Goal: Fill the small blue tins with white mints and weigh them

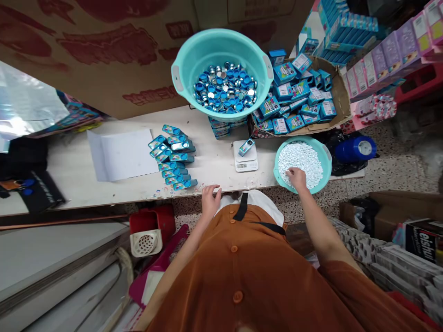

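My right hand (296,179) is over a small turquoise basin (327,171) filled with small white tablets (304,159). Its fingers are pinched together at the tablets, and whatever is between them is hidden. My left hand (211,201) rests at the table's front edge with its fingers apart, holding nothing. Between the hands, a white digital scale (247,165) carries one upright blue tin (246,147) with an open top. Left of the scale, several similar blue tins (178,157) stand in uneven rows.
A large turquoise basin (178,53) with blue and silver caps (226,87) stands at the back on stacked boxes. Beside it, a cardboard tray (342,106) holds many blue tins. White paper (121,154) lies at left. A blue roll (355,150) sits at right.
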The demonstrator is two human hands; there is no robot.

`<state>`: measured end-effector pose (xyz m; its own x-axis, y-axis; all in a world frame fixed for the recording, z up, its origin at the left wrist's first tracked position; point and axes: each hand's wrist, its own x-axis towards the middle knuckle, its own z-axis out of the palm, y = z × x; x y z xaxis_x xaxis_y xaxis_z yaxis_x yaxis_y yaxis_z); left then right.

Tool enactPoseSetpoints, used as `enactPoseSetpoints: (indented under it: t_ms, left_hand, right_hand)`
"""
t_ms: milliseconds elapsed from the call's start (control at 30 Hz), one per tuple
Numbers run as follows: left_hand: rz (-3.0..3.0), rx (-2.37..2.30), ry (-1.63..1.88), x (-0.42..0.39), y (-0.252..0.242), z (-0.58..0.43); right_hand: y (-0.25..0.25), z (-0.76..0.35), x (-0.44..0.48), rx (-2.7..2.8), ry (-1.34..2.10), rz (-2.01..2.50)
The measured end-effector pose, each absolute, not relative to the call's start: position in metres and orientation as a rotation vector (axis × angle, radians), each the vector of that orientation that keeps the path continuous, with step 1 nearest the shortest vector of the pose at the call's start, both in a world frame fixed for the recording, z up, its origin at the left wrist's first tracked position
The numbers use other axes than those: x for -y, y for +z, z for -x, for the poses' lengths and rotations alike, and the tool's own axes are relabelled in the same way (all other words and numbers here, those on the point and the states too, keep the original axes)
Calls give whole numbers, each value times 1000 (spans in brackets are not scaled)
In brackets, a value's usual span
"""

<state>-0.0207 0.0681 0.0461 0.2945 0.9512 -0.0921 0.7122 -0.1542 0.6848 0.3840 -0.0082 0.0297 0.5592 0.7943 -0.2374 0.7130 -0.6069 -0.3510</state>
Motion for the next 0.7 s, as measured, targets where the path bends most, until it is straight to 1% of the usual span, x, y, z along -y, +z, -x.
enactPoseSetpoints:
  t_ms: [133,267,333,467,567,700]
  left_hand:
    - [-1902,-1494,453,-75,44,5]
    - [-1865,-1493,473,-79,45,-10]
    - [-1841,-1514,475,-79,46,-17]
    - [-1777,-1576,458,-73,47,-21]
    - [-1726,-1619,464,-64,46,-17]
    - [-1658,-1691,489,-54,44,-10]
  right_hand:
    - [45,-379,-22,1097,529,2400]
    - [57,-356,-83,1107,714,2184]
    - [60,-344,-116,1192,772,2126]
    - [59,-329,-168,1494,750,2110]
    - [59,-325,-192,1762,725,2096]
    - [58,-321,-208,1968,723,2073]
